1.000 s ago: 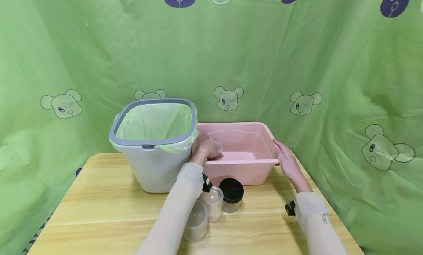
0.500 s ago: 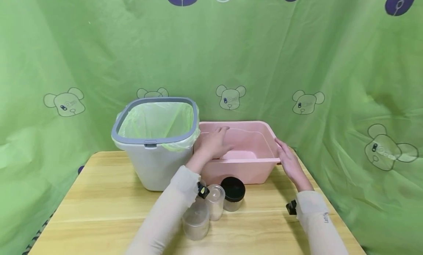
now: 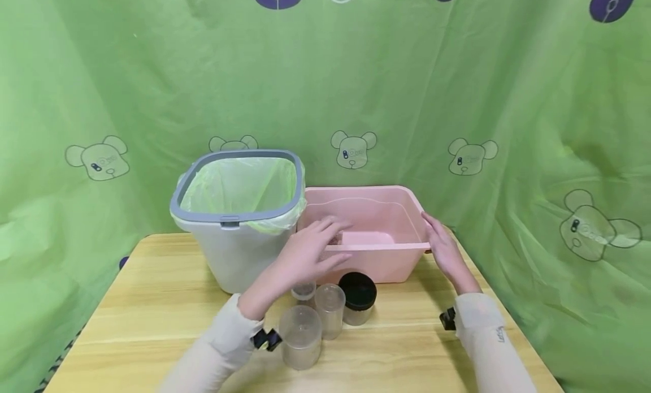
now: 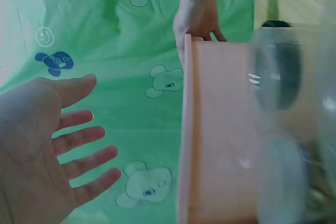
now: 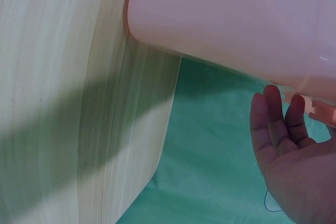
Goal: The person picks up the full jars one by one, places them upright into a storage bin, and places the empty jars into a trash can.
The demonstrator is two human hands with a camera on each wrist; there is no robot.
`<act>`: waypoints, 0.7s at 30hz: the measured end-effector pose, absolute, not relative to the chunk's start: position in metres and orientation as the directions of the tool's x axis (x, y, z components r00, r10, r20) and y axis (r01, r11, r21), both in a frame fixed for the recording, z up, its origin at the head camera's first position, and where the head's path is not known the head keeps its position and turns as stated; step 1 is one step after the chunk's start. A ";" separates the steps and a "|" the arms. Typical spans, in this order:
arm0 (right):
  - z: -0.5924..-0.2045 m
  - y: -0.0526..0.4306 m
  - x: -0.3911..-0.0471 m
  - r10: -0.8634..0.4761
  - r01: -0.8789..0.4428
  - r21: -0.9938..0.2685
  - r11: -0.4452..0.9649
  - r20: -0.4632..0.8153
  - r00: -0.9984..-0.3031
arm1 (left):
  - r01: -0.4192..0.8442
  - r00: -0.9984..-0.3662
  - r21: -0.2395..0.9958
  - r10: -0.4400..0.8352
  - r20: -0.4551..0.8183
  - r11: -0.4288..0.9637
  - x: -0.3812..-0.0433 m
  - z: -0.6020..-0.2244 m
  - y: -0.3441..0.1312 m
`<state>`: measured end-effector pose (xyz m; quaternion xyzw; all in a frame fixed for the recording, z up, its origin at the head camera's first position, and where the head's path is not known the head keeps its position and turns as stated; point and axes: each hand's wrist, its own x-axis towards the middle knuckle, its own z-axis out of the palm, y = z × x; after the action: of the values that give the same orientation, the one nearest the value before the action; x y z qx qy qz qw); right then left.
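My left hand (image 3: pixel 307 250) is above the front left part of the pink basin (image 3: pixel 378 264), fingers spread and nothing in it. The left wrist view shows its palm and separated fingers. A clear jar (image 3: pixel 336 238) inside the basin is partly hidden behind this hand. At the basin's right end, my right hand (image 3: pixel 443 251) holds the rim, its fingers (image 5: pixel 276 116) bent up under the edge in the right wrist view. On the table in front stand a wide clear jar (image 3: pixel 300 339), a narrower one (image 3: pixel 330 312), a small one (image 3: pixel 303 292) and a black-lidded jar (image 3: pixel 357 298).
Left of the basin stands a grey-white bin (image 3: pixel 239 257) with a grey rim and pale green liner bag. Both stand on a wooden table (image 3: pixel 152 325). A green curtain (image 3: pixel 407 87) with bear prints hangs behind and around it.
My left hand has let go of the clear jar inside the basin, risen out with fingers spreading, and drawn back toward the front left. The right hand has stayed at the rim.
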<state>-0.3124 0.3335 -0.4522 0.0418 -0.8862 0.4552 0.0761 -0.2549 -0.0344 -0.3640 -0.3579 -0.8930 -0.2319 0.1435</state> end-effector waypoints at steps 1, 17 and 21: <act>-0.452 0.334 -0.313 -0.002 -0.143 -0.798 0.585 0.175 -0.985 | 0.705 -0.706 0.331 0.571 0.420 0.628 -0.252 -0.367 -0.041; -0.455 0.333 -0.314 -0.012 -0.161 -0.804 0.572 0.188 -0.982 | 0.618 -0.780 0.480 0.560 0.279 0.623 -0.234 -0.447 -0.113; -0.456 0.333 -0.315 -0.015 -0.159 -0.810 0.564 0.182 -0.983 | 0.612 -0.781 0.500 0.567 0.262 0.613 -0.235 -0.459 -0.117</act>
<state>-0.3154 0.3328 -0.4556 0.0492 -0.8810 0.4642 0.0774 -0.2353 -0.1169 -0.4587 -0.3287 -0.8971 -0.2927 0.0386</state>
